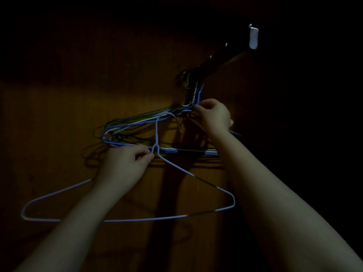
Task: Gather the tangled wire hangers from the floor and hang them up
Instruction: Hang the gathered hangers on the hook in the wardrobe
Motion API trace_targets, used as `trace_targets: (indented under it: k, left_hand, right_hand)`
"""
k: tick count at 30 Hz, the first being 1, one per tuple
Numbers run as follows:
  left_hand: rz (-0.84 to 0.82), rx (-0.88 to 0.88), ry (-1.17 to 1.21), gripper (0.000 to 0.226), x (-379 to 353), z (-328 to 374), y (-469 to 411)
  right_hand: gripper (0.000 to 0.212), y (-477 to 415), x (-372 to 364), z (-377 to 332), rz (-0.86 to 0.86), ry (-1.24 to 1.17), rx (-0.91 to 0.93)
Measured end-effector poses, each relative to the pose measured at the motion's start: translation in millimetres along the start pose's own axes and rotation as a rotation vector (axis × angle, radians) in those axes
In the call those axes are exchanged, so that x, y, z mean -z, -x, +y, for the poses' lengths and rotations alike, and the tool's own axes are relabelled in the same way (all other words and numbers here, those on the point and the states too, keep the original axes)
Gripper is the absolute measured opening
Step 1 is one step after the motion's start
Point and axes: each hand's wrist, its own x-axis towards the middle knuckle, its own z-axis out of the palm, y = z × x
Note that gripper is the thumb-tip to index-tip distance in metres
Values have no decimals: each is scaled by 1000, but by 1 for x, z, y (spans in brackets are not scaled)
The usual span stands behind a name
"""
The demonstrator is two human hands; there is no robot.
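Wire hangers in blue, white and green hang in a tight bunch from the far end of a dark rail, close against the wooden back panel. The right hand has its fingers curled around the necks of that bunch, just under the rail. The left hand pinches the twisted neck of a separate pale blue hanger, whose hook overlaps the bunch, below the rail. A metal bracket shows at the rail's near end.
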Motion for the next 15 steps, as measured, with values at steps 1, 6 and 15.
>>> trace_targets:
  k: [1,6,15]
  left_hand:
    - [-12,8,0,9,0,0,4]
    - [23,106,72,5,-6,-6,35]
    - [-27,264,73,17,-21,-13,110]
  right_hand:
    - [25,8,3,-1,27,17,11]
    - [27,92,24,-5,-56,-118,76]
    - [37,253,-9,19,-441,32,-94]
